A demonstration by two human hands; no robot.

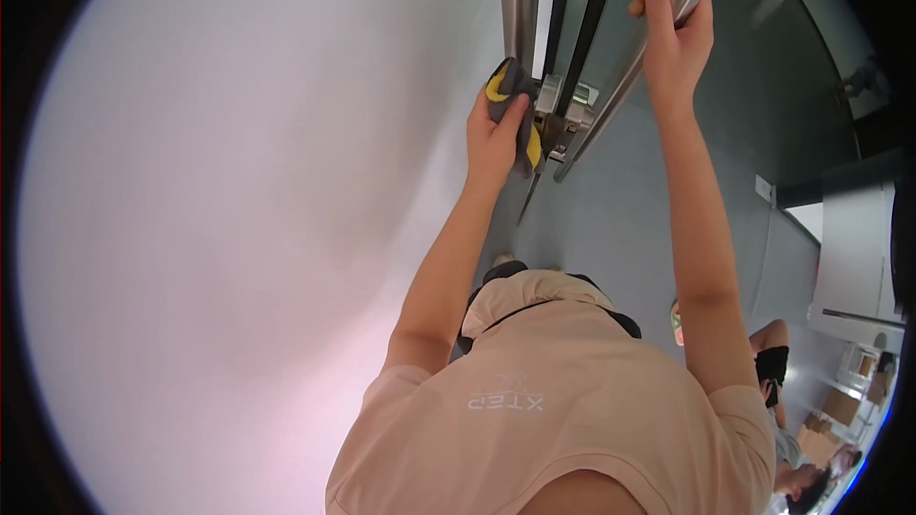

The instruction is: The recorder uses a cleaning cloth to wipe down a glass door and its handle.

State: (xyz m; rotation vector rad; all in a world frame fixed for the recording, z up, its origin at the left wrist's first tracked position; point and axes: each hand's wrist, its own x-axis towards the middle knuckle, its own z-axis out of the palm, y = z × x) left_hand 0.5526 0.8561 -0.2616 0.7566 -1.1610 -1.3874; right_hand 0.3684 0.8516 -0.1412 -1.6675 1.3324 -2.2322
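Observation:
My left hand holds a folded grey and yellow cloth against the lower part of a tubular metal door handle. Its thumb lies over the cloth, and part of the handle is hidden beneath. My right hand is wrapped around a second long metal handle on the other side of the door. Between the two handles runs the dark edge strip of the door, which looks like glass. A metal lock fitting sits on it, just right of the cloth.
A pale wall or panel fills the left side. Grey floor stretches below the door. At the far right are another person, a white cabinet and cardboard boxes. A white box-like fixture is nearby.

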